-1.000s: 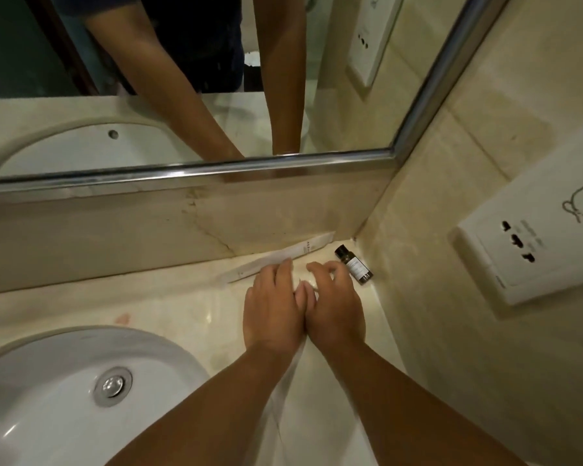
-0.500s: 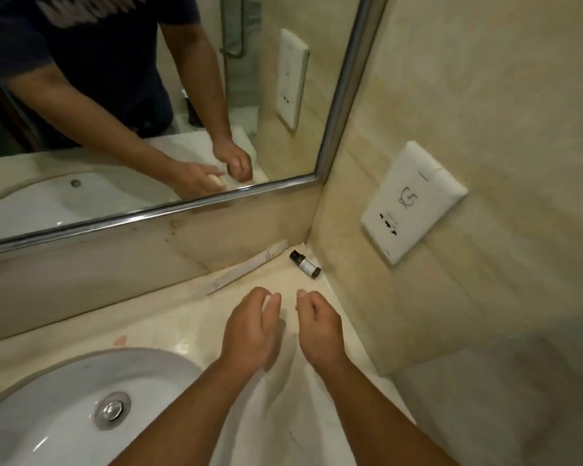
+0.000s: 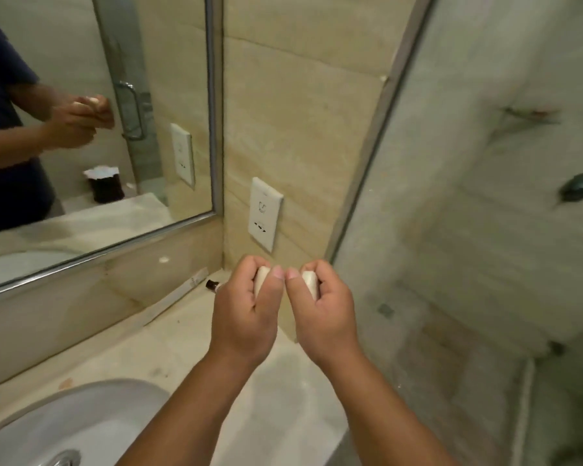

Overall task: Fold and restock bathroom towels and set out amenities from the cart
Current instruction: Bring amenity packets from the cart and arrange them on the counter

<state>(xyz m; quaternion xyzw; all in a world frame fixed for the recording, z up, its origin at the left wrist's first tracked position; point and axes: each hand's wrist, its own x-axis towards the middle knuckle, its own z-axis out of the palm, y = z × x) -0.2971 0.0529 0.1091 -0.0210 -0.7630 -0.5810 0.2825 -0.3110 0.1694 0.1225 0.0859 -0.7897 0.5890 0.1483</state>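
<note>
My left hand (image 3: 246,317) and my right hand (image 3: 322,319) are raised side by side above the back right corner of the marble counter (image 3: 169,351), thumbs nearly touching. My left hand's fingers curl round a small pale bar (image 3: 261,280). A second small pale piece (image 3: 310,280) sits in the curled fingers of my right hand. Whether these are two bars or one I cannot tell. A small dark bottle (image 3: 212,284) lies in the corner, half hidden behind my left hand. Beside it a long white packet (image 3: 179,295) lies along the backsplash.
A white sink (image 3: 68,422) with a metal drain fills the lower left. The mirror (image 3: 81,129) runs along the back wall. A white socket plate (image 3: 265,213) sits on the side wall. A glass shower partition (image 3: 468,230) stands to the right of the counter.
Both hands lifted off the counter and curled round the pale pieces. The view swung to the right, toward the shower glass.
</note>
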